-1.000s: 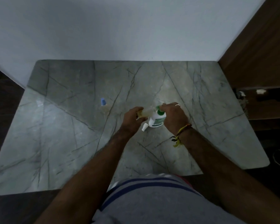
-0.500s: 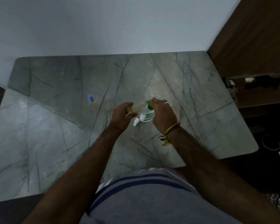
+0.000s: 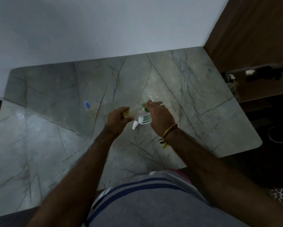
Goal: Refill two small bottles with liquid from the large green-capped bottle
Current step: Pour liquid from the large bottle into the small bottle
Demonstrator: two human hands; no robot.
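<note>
Gripping a small clear bottle [image 3: 131, 113] of yellowish liquid near the centre of the frame, the left hand [image 3: 119, 118] curls its fingers round it and holds it tilted toward the large green-capped bottle [image 3: 144, 117], which stands just to its right on the marble table [image 3: 55, 128]. The right hand [image 3: 160, 117] wraps the big bottle's far side, fingertips up at the green cap [image 3: 144, 106]; whether they are turning the cap or only steadying it is too dim to tell. A small white cap or nozzle [image 3: 135, 125] lies on the table just below the two bottles. Well apart, toward the left of the frame, stands a blue-capped small bottle [image 3: 86, 105], its clear body hard to make out. The step in hand seems to be the first refill. Next, the two mouths likely need lining up closely before any tipping, since the small neck leaves little margin.
</note>
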